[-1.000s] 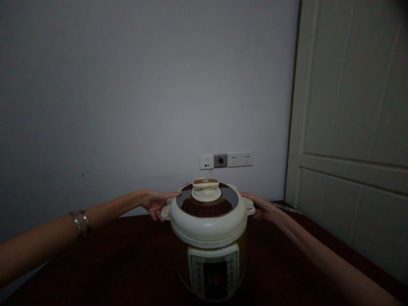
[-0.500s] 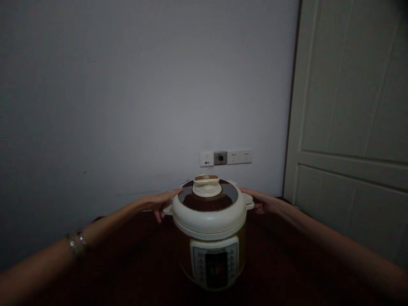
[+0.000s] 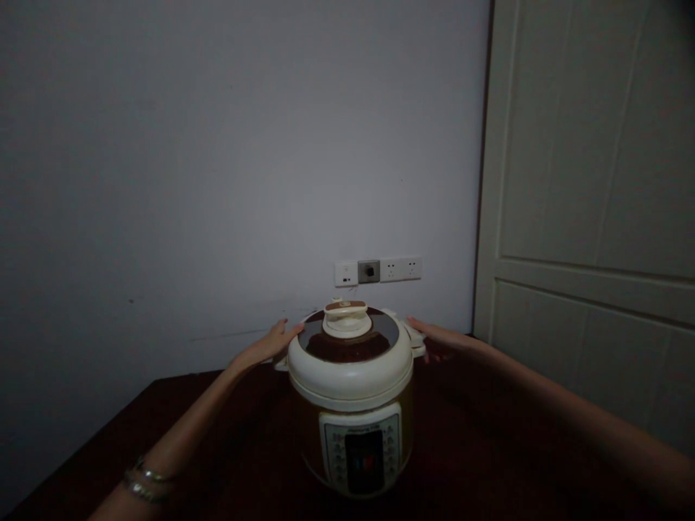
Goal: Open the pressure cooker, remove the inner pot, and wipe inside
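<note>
An electric pressure cooker (image 3: 350, 380) stands upright on a dark red-brown table. Its cream lid carries a knob-like handle (image 3: 346, 318), and a control panel (image 3: 363, 456) with a dark display faces me. My left hand (image 3: 274, 341) lies at the lid's left edge, thumb toward the rim and a finger stretched out past it. Below that hand, part of the left side handle (image 3: 281, 364) shows. At the right side handle (image 3: 417, 341), my right hand (image 3: 433, 336) has its thumb above and its fingers curled below, mostly in shadow.
Behind the cooker, a grey-white wall holds a row of sockets (image 3: 400, 269) and a grey switch plate (image 3: 369, 271). To the right is a panelled door (image 3: 591, 217). The dark table (image 3: 217, 449) has its left edge in view.
My left hand has lifted from its grip at the left side handle onto the lid's edge, its forearm swinging inward. My right hand stays at the right handle. The view has shifted slightly.
</note>
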### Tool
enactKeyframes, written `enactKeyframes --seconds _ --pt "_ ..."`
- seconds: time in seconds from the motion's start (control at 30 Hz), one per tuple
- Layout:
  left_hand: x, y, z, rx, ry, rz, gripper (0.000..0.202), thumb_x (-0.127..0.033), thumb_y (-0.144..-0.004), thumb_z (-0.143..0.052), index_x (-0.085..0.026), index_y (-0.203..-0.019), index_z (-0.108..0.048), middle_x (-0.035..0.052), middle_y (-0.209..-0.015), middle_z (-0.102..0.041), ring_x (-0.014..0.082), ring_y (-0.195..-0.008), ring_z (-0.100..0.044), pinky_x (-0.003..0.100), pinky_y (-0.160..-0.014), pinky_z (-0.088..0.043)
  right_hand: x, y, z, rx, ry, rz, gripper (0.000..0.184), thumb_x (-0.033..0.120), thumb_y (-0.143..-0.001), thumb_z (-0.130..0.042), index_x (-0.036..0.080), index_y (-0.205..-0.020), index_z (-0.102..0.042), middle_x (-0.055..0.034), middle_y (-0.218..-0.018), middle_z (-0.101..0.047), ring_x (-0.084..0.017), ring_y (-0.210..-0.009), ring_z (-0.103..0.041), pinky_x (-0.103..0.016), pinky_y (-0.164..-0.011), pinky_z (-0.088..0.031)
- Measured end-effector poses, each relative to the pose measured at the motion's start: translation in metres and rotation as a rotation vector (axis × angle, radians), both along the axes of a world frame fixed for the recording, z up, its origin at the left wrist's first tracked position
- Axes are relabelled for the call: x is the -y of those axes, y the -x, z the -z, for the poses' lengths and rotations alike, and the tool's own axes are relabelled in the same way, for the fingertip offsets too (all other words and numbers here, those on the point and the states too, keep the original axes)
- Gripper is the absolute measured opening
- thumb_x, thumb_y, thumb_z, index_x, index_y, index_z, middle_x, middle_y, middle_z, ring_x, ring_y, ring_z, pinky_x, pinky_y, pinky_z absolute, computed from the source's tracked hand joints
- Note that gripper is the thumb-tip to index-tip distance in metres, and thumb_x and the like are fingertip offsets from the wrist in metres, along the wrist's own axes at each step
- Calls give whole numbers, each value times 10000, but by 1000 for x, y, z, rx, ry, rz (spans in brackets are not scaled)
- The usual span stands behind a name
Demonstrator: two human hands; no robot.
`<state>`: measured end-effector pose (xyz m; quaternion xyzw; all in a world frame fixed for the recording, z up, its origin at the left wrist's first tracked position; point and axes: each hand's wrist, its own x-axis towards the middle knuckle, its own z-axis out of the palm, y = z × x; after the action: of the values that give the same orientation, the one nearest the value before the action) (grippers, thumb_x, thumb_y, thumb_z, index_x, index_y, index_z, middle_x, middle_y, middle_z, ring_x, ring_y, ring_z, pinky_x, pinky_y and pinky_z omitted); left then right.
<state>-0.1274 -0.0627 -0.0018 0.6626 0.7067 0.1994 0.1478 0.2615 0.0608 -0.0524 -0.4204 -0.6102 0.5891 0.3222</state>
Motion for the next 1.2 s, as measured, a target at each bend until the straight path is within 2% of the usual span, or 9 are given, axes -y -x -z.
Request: enactKeyframes --seconds 0.07,0.17,0.23,0.3,0.4,0.5,0.67,0.87,1.2 --pt "0 0 -5 -5 -194 -110 880 -655 -809 -329 -57 -1426 -137 257 -1462 -284 310 -1361 -275 417 -1068 -278 -1 -11 4 150 -81 43 510 565 -865 -441 115 -706 -619 -28 -382 -529 -106 -319 -433 -188 -353 -258" --pt "2 -17 -23 14 -454 -104 762 -566 -852 -321 -81 -1416 -155 230 -1445 -326 276 -1331 -336 397 -1055 -309 -1 -32 27 260 -247 161 372 489 -877 -463 158 -830 -623 -58 -624 -655 -178 -584 -605 -254 -554 -444" --pt "4 -38 -40 -27 -534 -32 659 -518 -872 -310 -106 -1383 -249 194 -1420 -379 257 -1308 -370 394 -1061 -304 -1 -47 60 358 -352 227 293 423 -854 -508 157 -866 -630 -115 -897 -686 -239 -867 -632 -317 -794 -456" --pt "4 -64 -56 -92 -574 87 593 -485 -885 -304 -107 -1342 -333 169 -1395 -417 241 -1290 -390 376 -1070 -294 0 -60 102 688 -558 287 386 458 -849 -463 142 -996 -630 -168 -1098 -641 -299 -1025 -596 -400 -920 -410" --pt "0 -99 -72 -181 -544 239 565 -473 -904 -290 -109 -1332 -358 156 -1380 -433 228 -1283 -394 354 -1069 -296 0 -76 163 991 -660 312 574 521 -863 -348 121 -1218 -555 -184 -1311 -521 -336 -1215 -478 -483 -1007 -340" --pt "-11 -122 -77 -302 -494 279 551 -499 -910 -292 -123 -1302 -383 162 -1332 -467 248 -1236 -434 376 -1036 -327 0 -86 197 1072 -710 336 566 485 -864 -318 154 -1268 -537 -138 -1394 -455 -317 -1324 -353 -506 -1063 -268" --pt "-34 -134 -71 -447 -443 126 587 -584 -886 -260 -102 -1115 -503 191 -1143 -534 299 -1079 -525 396 -886 -426 2 -87 203 1087 -739 371 555 446 -880 -287 146 -1254 -565 -141 -1385 -462 -305 -1309 -382 -488 -1074 -273" --pt "-41 -138 -63 -440 -357 200 547 -515 -914 -187 -113 -1017 -543 185 -1092 -559 277 -926 -595 407 -824 -443 3 -85 198 1113 -747 368 530 398 -884 -306 128 -1254 -571 -149 -1382 -464 -310 -1304 -388 -489 -1073 -285" --pt "-34 -142 -61 -543 -439 200 418 -493 -874 -330 -144 -953 -546 138 -995 -616 256 -856 -604 366 -747 -455 7 -83 192 1116 -728 373 513 388 -887 -322 138 -1261 -569 -138 -1393 -453 -301 -1309 -382 -480 -1077 -283"
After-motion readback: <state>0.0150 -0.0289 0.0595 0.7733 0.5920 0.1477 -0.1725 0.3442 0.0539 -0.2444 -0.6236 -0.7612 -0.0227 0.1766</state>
